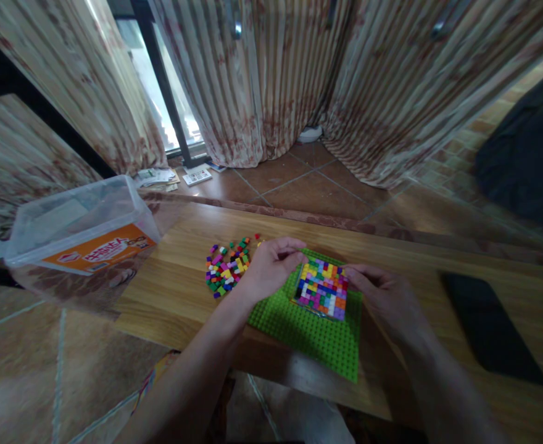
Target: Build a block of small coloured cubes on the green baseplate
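Note:
A square block of small multicoloured building bricks (322,287) stands on a green studded baseplate (318,339) on the wooden table. My left hand (276,268) reaches to the block's far left corner, thumb and fingers bent together in a pinch; what lies between them is hidden. At the far right corner, my right hand (385,296) has its thumb and forefinger closed against the block's edge, and anything small in that pinch cannot be made out. Left of my left hand lies a loose pile of small coloured bricks (225,270), partly covered by the hand.
A clear plastic box (81,225) with an orange label stands beyond the table's left end. A dark flat tablet-like slab (489,327) lies on the table (169,296) at right. Papers (155,177) lie on the tiled floor by the striped curtains (281,80).

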Tool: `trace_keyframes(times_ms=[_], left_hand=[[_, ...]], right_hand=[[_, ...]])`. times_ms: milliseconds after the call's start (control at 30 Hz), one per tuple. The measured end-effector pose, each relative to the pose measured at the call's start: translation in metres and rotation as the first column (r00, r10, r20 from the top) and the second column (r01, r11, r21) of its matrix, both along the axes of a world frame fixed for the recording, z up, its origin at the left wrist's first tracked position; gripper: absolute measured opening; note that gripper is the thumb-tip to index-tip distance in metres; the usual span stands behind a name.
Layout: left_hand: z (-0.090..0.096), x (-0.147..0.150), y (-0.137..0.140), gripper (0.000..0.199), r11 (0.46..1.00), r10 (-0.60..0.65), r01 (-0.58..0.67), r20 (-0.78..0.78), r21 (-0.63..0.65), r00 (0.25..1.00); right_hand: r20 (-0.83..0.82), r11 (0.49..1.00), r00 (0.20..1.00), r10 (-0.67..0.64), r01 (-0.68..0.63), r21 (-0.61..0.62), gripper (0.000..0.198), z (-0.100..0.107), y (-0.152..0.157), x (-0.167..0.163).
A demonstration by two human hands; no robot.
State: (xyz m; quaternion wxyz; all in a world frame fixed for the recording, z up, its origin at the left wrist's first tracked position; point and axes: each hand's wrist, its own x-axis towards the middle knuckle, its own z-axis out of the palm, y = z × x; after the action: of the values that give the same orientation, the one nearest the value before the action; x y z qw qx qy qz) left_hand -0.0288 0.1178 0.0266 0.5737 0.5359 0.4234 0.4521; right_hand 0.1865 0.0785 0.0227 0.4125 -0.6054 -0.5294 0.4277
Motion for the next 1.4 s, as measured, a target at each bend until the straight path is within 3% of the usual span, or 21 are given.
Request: trace_keyframes(times_ms=[267,967,1167,1300,1400], left_hand=[[0.001,0.000,0.000,0.015,1.000,-0.004,0.004,0.024,-0.010,1.000],[0.000,0.003,0.000,0.015,1.000,0.000,0.000,-0.021,0.007,1.000],[-0.001,-0.010,0.007,0.018,0.997,0.058,-0.052,-0.113,0.054,0.992],[-0.002,-0.037,0.020,0.020,0.961,0.267,-0.222,-0.350,0.166,0.898],[0.000,-0.054,0.024,0.020,0.947,0.314,-0.171,-0.656,0.273,0.687]], right_hand=[[-0.037,0.999,0.998,-0.044,0.043,-0.028,0.024,0.002,0.000,-0.002],[0.049,0.997,0.996,-0.071,0.071,-0.010,0.018,0.000,0.001,-0.003],[0.074,0.998,0.995,-0.068,0.068,-0.003,0.021,0.000,-0.001,-0.004],[0.129,0.999,0.991,-0.024,0.020,0.028,0.027,0.000,-0.003,-0.004],[0.233,0.999,0.972,-0.003,-0.006,0.039,0.031,0.001,-0.004,-0.005]])
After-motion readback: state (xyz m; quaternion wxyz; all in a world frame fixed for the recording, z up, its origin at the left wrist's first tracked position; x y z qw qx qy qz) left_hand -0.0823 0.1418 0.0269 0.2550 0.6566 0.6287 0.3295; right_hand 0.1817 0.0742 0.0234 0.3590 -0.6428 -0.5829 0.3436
